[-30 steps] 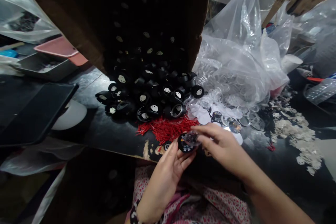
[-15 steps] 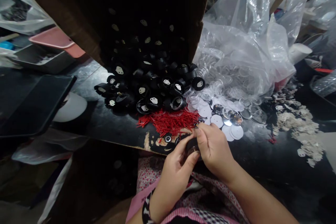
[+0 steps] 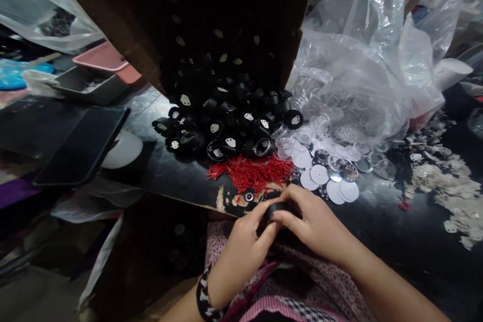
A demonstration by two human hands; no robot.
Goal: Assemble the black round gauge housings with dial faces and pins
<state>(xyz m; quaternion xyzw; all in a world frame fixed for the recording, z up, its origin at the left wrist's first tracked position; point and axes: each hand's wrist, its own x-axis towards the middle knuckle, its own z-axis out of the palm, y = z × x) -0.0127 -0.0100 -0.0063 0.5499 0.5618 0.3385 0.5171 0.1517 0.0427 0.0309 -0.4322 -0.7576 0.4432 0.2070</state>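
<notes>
Between my two hands is a round black housing [image 3: 274, 209], mostly covered by fingers, just off the front edge of the table. My left hand [image 3: 245, 236] grips it from the left with thumb and fingers. From the right, my right hand [image 3: 311, 221] closes on the same housing, thumb against its near side. Beyond the hands lies a heap of thin red pointers [image 3: 251, 173]. White and printed discs [image 3: 319, 174] are spread to its right. Many similar black housings [image 3: 230, 144], some with pale plates on them, spill from a dark cardboard box [image 3: 139, 35].
Clear plastic rings and covers [image 3: 335, 110] pile beneath a plastic bag [image 3: 362, 55]. Pale flat pieces [image 3: 445, 181] lie at far right. A phone [image 3: 85, 146] leans on a white round stand [image 3: 124, 151] at left, before pink [image 3: 101, 58] and grey trays [image 3: 86, 85].
The view has shifted, moving the table rightward in the picture. My right hand has turned on the black housing; its thumb now lies across the near side. Both hands still hold it.
</notes>
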